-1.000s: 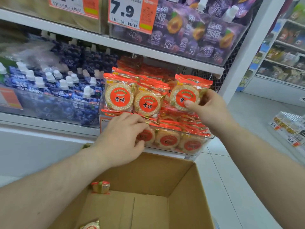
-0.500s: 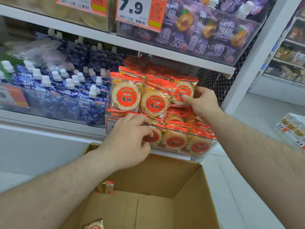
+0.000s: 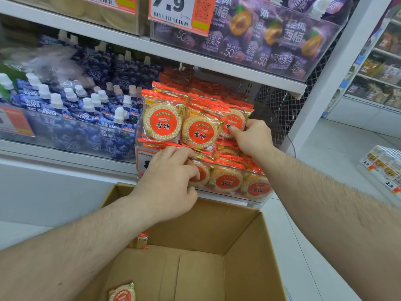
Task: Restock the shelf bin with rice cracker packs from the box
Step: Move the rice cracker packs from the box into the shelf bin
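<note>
Right hand (image 3: 249,137): at centre right of the frame, thumb on the front and fingers behind, pinching an upright rice cracker pack (image 3: 234,122) and setting it at the right end of the top row.
Top row: two more packs (image 3: 162,121) stand face-out just left of the held one, touching it, probably so the round red labels read from the aisle.
Left hand (image 3: 169,181): centre of the frame, fingers curled over the front lip of the clear shelf bin (image 3: 260,197), fingertips on the lower packs; it seems to steady the stack while the other hand places. Whether it actually grips a pack I cannot tell.
Bin fill: packs are piled to the rim and above, so restocking looks nearly done.
Box (image 3: 245,242): open cardboard carton in the lower centre, directly below the bin; only two packs show, one (image 3: 140,241) against the far wall and one (image 3: 122,293) at the bottom edge.
Shelving: white shelves; blue spouted pouches (image 3: 86,109) fill the bin at left, purple pouches (image 3: 271,38) the shelf above, with an orange price tag (image 3: 180,11).
Room: pale tiled floor, another stocked shelf at far right.
</note>
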